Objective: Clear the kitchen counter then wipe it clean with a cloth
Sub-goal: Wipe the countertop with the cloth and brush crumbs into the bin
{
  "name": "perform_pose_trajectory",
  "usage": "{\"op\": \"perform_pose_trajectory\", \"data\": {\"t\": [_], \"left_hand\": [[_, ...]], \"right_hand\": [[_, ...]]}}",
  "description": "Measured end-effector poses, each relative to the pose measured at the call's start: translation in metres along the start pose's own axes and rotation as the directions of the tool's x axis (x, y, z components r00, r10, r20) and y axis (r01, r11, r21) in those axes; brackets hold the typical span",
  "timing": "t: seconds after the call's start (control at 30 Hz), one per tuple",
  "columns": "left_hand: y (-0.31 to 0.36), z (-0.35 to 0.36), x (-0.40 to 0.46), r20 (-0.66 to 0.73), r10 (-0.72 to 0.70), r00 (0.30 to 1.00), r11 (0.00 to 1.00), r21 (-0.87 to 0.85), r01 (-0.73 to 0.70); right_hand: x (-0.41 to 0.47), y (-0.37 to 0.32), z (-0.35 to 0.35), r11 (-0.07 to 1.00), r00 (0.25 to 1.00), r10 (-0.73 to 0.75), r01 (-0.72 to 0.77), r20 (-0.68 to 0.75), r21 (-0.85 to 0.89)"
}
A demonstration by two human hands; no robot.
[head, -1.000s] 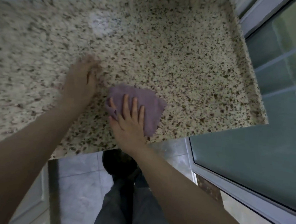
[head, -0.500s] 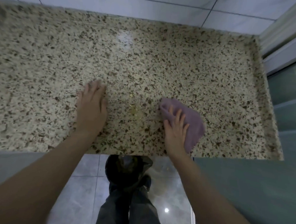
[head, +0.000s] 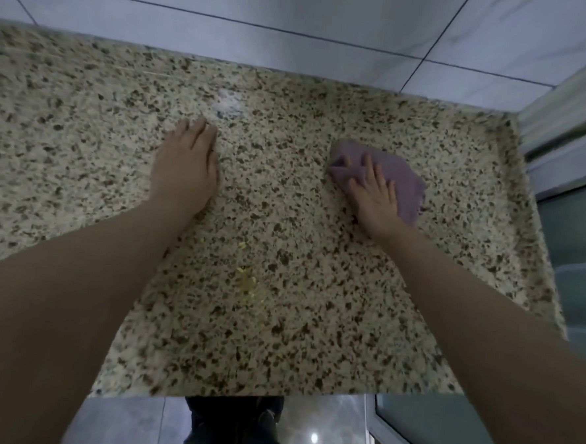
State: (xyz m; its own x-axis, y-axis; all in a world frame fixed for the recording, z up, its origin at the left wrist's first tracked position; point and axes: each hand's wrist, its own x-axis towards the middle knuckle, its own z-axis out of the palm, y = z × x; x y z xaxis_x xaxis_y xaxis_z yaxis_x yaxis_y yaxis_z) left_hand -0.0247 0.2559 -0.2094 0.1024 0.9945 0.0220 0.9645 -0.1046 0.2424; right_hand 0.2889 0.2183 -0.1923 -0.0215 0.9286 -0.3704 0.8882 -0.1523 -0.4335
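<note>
The left hand point(head: 185, 167) lies flat on the speckled table point(head: 295, 325), fingers point(head: 201, 130) straight and close together, holding nothing. Between the arms, nearer the front edge, sits a small yellowish smear point(head: 248, 282). The right hand point(head: 377, 196) presses spread fingers onto the crumpled purple cloth point(head: 404, 180), near the table's right edge; its long axis runs left-to-right.

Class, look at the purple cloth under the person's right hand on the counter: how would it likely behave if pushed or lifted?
The cloth lies crumpled in folds under the right hand, so it is probably floppy and would droop if lifted. Pushed across the polished counter, it would likely slide and bunch rather than roll. It looks light.
</note>
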Motion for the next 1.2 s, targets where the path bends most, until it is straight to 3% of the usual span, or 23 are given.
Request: {"op": "perform_pose_trajectory", "data": {"t": [0.3, 0.4, 0.5, 0.63, 0.83, 1.07, 1.2], "left_hand": [[0.000, 0.008, -0.002, -0.086, -0.003, 0.996, 1.000, -0.025, 0.001], [0.002, 0.006, -0.004, -0.098, 0.004, 0.995, 0.999, -0.041, -0.008], [0.001, 0.005, -0.004, -0.106, -0.005, 0.994, 0.999, -0.047, 0.000], [0.001, 0.005, -0.002, -0.082, -0.005, 0.997, 0.999, -0.050, 0.001], [0.000, 0.002, 0.000, -0.058, -0.007, 0.998, 0.998, -0.065, 0.003], [0.000, 0.000, -0.001, -0.034, 0.002, 0.999, 0.999, -0.048, -0.004], [-0.003, 0.003, -0.001, -0.032, 0.016, 0.999, 0.999, -0.045, -0.018]], "right_hand": [[0.074, -0.003, -0.020, 0.960, 0.986, -0.160, 0.143, -0.054, -0.240], [0.024, -0.021, 0.006, 0.882, 0.932, -0.355, 0.358, 0.067, -0.305], [-0.008, -0.030, 0.028, 0.850, 0.876, -0.457, 0.481, 0.155, -0.216], [0.058, -0.053, 0.007, 0.887, 0.882, -0.433, 0.454, 0.186, -0.086], [0.139, -0.101, 0.006, 0.864, 0.883, -0.461, 0.470, 0.091, -0.183], [0.021, -0.072, 0.043, 0.756, 0.769, -0.599, 0.635, 0.223, -0.158], [0.030, -0.081, 0.034, 0.793, 0.778, -0.574, 0.606, 0.255, -0.064]]}}
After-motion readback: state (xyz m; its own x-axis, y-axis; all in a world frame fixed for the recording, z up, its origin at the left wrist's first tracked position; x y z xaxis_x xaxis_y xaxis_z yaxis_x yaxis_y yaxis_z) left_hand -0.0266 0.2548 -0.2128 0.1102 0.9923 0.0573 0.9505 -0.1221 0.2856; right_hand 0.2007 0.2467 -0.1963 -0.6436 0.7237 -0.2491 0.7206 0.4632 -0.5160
